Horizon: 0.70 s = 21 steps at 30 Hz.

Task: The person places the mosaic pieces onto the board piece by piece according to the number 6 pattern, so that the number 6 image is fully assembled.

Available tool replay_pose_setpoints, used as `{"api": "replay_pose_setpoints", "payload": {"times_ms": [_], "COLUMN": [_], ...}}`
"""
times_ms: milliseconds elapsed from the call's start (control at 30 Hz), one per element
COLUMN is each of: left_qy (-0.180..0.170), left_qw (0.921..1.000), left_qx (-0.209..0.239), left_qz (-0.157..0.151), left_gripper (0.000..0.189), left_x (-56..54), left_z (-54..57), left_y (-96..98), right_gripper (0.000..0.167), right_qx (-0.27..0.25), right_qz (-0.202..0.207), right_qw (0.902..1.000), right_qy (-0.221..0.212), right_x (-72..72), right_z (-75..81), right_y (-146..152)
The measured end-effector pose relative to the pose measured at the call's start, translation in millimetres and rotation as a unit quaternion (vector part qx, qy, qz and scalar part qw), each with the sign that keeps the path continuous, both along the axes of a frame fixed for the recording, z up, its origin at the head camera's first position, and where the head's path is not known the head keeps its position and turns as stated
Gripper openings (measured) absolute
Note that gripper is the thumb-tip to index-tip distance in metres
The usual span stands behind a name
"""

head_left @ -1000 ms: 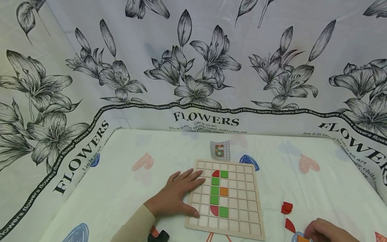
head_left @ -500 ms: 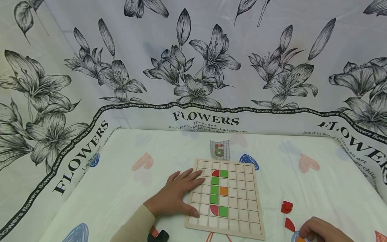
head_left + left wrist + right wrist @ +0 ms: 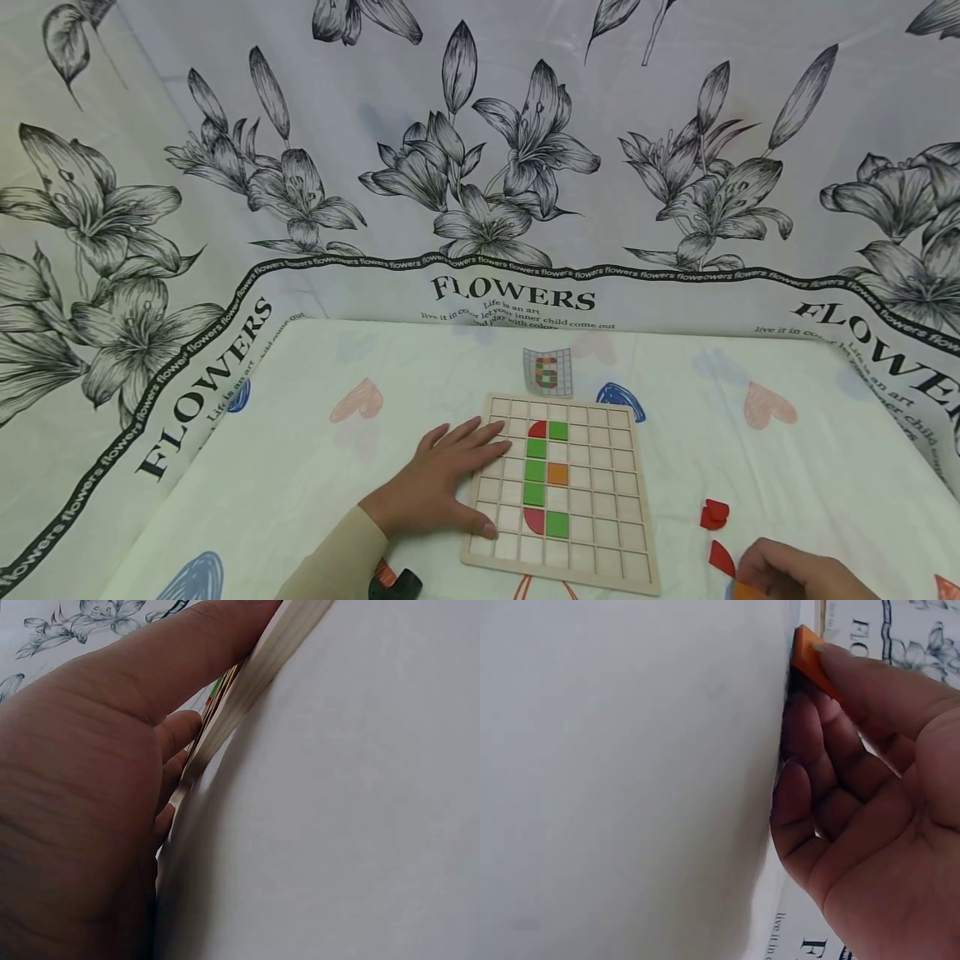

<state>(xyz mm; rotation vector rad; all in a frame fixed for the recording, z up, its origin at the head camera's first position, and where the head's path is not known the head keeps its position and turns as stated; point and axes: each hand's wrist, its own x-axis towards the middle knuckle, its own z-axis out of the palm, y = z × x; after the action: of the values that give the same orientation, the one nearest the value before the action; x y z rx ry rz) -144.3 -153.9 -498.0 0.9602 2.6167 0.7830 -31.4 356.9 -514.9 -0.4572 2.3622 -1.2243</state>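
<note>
The right hand [image 3: 797,571] pinches a flat orange tile [image 3: 805,652] — a red quarter-round piece [image 3: 722,558] just beside it. The left hand [image 3: 435,492], spread, partly covers the pale wooden grid board [image 3: 602,485].

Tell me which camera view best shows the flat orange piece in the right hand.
The right wrist view: it shows the flat orange piece close up, held by the right hand, thumb on its face. The head view catches only part, at the bottom edge; the left wrist view shows none of it.
</note>
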Motion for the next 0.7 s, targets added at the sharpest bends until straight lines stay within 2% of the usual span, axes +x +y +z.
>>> {"api": "replay_pose_setpoints", "payload": {"times_ms": [167,333,567,700], "left_qy": [-0.004,-0.002,0.006,0.007], "left_qw": [1.0000,1.0000,0.9999,0.9999], "left_qx": [-0.002,-0.001,-0.009,-0.010], "left_qz": [0.000,-0.001,-0.002,-0.002], "left_gripper": [0.110,0.110,0.110,0.110], "left_x": [-0.8,-1.1,-0.9,-0.9], "left_z": [-0.6,-0.9,-1.0,-1.4], "left_y": [0.8,0.6,0.5,0.3], "right_gripper": [0.012,0.017,0.016,0.020], "right_qx": [-0.005,0.017,0.033,0.017], "right_qz": [-0.009,-0.020,-0.031,-0.031], "right_qw": [0.9998,0.9975,0.9931,0.9872], "right_qy": [0.018,0.066,0.109,0.156], "right_x": [-3.3,-7.1,-12.0,-12.7], "right_z": [7.3,15.4,23.3,27.0], "right_y": [-7.5,-17.9,-31.4,-39.9]}}
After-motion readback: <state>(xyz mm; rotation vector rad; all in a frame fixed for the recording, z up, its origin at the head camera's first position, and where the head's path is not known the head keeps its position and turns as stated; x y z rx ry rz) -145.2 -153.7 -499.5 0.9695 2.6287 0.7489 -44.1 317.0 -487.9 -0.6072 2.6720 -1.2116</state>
